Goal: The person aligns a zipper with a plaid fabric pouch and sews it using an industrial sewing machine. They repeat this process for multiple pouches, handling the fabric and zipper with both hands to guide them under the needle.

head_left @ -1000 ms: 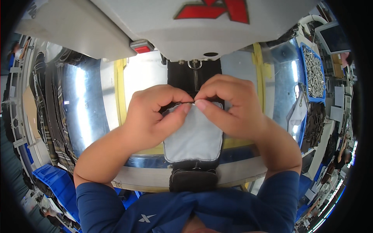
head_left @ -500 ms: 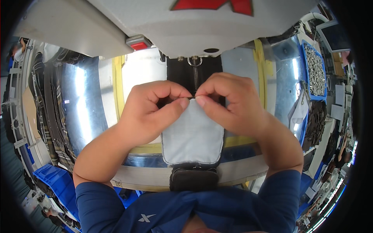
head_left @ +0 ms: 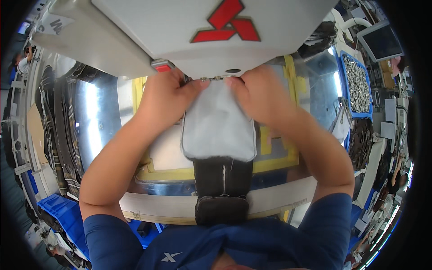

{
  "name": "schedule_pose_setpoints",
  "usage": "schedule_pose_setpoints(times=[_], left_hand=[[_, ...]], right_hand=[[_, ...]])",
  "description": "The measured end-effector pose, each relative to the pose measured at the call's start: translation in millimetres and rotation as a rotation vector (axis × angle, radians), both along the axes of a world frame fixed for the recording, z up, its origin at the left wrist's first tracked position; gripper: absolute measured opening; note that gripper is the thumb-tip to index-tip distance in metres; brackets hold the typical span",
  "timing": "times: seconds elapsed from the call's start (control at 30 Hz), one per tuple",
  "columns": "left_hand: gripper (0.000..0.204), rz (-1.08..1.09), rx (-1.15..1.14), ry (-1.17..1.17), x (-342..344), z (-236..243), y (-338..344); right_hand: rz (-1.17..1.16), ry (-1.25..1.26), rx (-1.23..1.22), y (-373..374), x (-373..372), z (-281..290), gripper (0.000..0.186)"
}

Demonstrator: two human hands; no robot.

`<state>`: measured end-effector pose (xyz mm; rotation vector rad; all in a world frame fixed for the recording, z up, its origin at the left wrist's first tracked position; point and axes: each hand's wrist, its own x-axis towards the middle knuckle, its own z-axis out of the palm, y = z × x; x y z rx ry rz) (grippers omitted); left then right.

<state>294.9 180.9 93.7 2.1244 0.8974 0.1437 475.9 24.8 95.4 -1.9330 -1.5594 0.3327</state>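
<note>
A light grey fabric piece with rounded lower corners [head_left: 218, 128] lies over a long black zippered item [head_left: 225, 175], whose near end has a dark zippered pouch [head_left: 221, 210]. My left hand [head_left: 168, 94] and my right hand [head_left: 261, 94] grip the upper corners of the grey piece, just beneath the white machine head [head_left: 252, 54] with a red emblem. Their fingertips are partly blurred and hidden by the machine. The work lies on a metal table top [head_left: 99, 135] marked with yellow tape [head_left: 274, 166].
Plaid and dark fabric strips [head_left: 58, 130] lie at the left, above a blue bin [head_left: 63, 216]. At the right are a blue tray of metal hardware [head_left: 357, 81], dark pieces [head_left: 360, 135] and a monitor [head_left: 380, 40]. Other people appear small at both sides.
Both hands and the grey piece have moved forward under the machine head. More of the black zippered item now shows below the piece, and the view takes in more of the machine.
</note>
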Motion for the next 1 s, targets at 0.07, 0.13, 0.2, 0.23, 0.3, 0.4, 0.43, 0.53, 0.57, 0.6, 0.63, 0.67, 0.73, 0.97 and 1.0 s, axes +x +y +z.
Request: schedule_pose_setpoints(times=[0.07, 0.13, 0.2, 0.23, 0.3, 0.4, 0.43, 0.53, 0.57, 0.6, 0.63, 0.67, 0.73, 0.97, 1.0], left_hand=[[0.05, -0.033, 0.154, 0.083, 4.3, -9.4, 10.3], [0.037, -0.001, 0.082, 0.187, 13.6, -0.3, 7.5], [0.033, -0.011, 0.071, 0.197, 15.0, -1.1, 8.3], [0.033, -0.032, 0.099, 0.154, 12.5, -4.6, 10.7], [0.032, -0.061, 0.118, 0.127, 11.3, -4.0, 13.6], [0.029, -0.113, 0.184, 0.147, 10.6, -4.8, 14.3], [0.029, -0.129, 0.207, 0.145, 11.1, -4.5, 14.5], [0.028, -0.179, 0.275, 0.064, 9.3, -6.6, 15.5], [0.028, -0.2, 0.315, 0.019, 7.6, -11.2, 15.7], [0.029, -0.221, 0.356, -0.026, 6.7, -14.0, 16.7], [0.034, -0.237, 0.309, 0.063, 6.5, -12.6, 18.9], [0.04, -0.253, 0.261, 0.152, 7.2, -9.5, 21.8], [0.047, -0.258, 0.22, 0.224, 9.0, -7.0, 24.6], [0.052, -0.234, 0.285, 0.147, 11.3, -19.1, 31.5], [0.052, -0.233, 0.278, 0.147, 11.7, -17.6, 31.3]], right_hand=[[-0.037, -0.048, -0.032, 6.6, 7.6, 1.7, 0.021], [-0.051, -0.077, -0.024, 9.3, 15.1, -1.2, 0.023], [-0.036, -0.083, 0.02, 9.3, 19.6, -10.3, 0.025], [-0.034, -0.085, 0.012, 10.5, 19.9, -10.2, 0.025], [-0.031, -0.094, -0.007, 14.0, 19.4, -4.6, 0.026], [-0.02, -0.08, -0.103, 14.0, 17.5, 3.9, 0.027], [-0.026, -0.07, -0.111, 14.3, 17.8, 3.6, 0.027], [-0.041, -0.056, -0.126, 16.9, 19.3, 1.7, 0.029], [-0.044, -0.065, -0.128, 17.7, 19.8, 0.4, 0.03], [-0.048, -0.074, -0.127, 18.5, 21.1, -1.2, 0.03], [-0.043, -0.085, -0.123, 18.8, 22.7, -3.7, 0.03], [-0.038, -0.096, -0.119, 18.9, 24.2, -6.9, 0.031], [-0.048, -0.115, -0.151, 20.2, 24.6, -6.0, 0.031], [-0.052, -0.096, -0.205, 29.2, 26.7, -7.6, 0.03], [-0.043, -0.091, -0.206, 30.2, 27.2, -7.9, 0.03]])
